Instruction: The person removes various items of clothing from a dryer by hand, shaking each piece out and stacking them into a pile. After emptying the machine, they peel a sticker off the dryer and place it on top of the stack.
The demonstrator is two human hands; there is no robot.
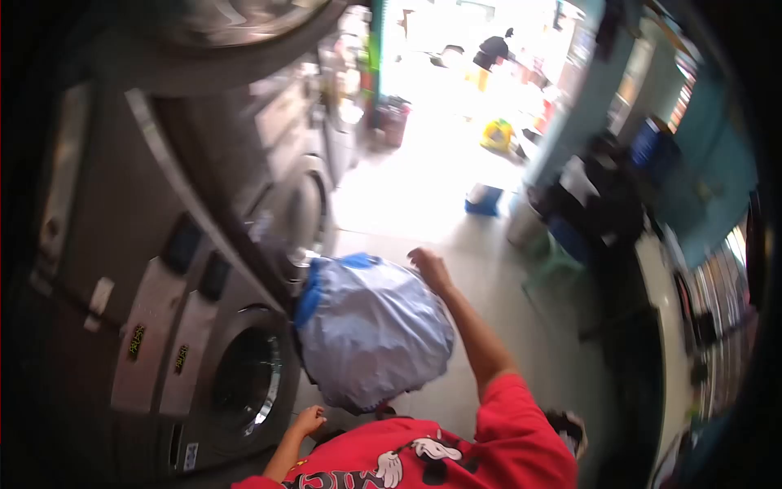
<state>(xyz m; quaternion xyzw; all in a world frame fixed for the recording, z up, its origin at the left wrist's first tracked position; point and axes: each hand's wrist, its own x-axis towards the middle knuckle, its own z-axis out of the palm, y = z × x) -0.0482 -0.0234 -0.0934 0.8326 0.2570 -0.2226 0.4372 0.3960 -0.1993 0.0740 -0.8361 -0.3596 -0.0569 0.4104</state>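
A large round bundle wrapped in light blue cloth (pixel 379 330), with brighter blue patches at its upper left edge, is right in front of my body. My right hand (pixel 430 269) reaches forward past its upper right edge, the wrist bent and the loosely bent fingers apart, with no object showing in them. Low on the left, my left hand (pixel 309 420) is beside the bundle's lower edge, fingers curled in with nothing visible in them. What lies under the cloth is hidden.
Stacked front-loading machines line the left side, one round door (pixel 247 371) close to my left arm. Ahead on the tiled floor stand a blue box (pixel 484 200) and a yellow bag (pixel 496 135). Dark items pile (pixel 599 196) by a counter (pixel 656 301) on the right.
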